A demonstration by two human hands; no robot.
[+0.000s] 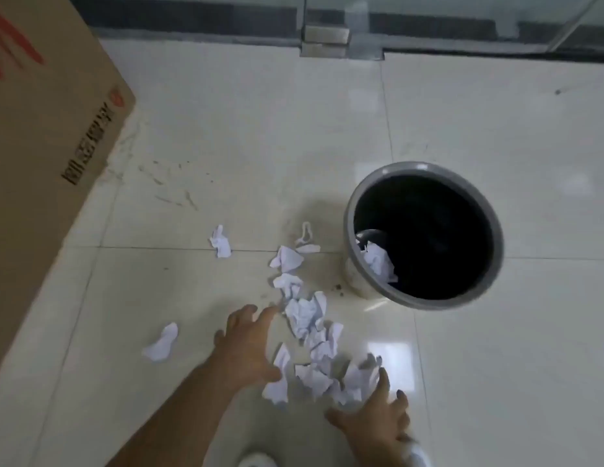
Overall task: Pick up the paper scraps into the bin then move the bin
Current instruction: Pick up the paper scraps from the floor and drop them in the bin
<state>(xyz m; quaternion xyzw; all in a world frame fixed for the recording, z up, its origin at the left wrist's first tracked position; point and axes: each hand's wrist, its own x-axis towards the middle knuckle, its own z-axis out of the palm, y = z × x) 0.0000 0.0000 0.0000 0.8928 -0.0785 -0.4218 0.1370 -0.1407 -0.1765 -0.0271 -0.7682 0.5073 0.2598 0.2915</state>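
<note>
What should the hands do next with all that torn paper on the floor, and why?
Probably bring both hands together around the main pile of scraps and scoop it up. The left hand and right hand are open on either side of it, holding nothing. The bin stands close by with only one scrap visible inside, so most paper is not yet picked up.

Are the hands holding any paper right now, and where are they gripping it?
Nothing is held. The left hand and right hand are both spread open beside the paper scraps on the floor, fingers not closed on any.
</note>
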